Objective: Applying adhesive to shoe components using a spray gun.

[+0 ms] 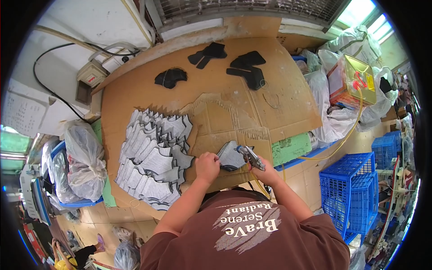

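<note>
My right hand (268, 174) is wrapped round a metal spray gun (253, 158) with a yellow hose running down from it. The gun's nozzle points over a grey fabric piece with dark edges (230, 156), which lies flat on the cardboard close to me. My left hand (207, 167) is closed, its fingertips pinching at the left edge of that piece. Just left of it, overlapping rows of similar grey fabric pieces (150, 150) cover the cardboard. Black cut pieces (171, 78) lie in small groups toward the far side.
Brown cardboard (288, 94) covers the worktable. At the right stands a metal can (353, 81) with a yellow hose, among plastic bags. Blue crates (348, 193) are stacked on the floor at right. A stuffed clear bag (84, 157) sits at left; another person (67, 258) is low left.
</note>
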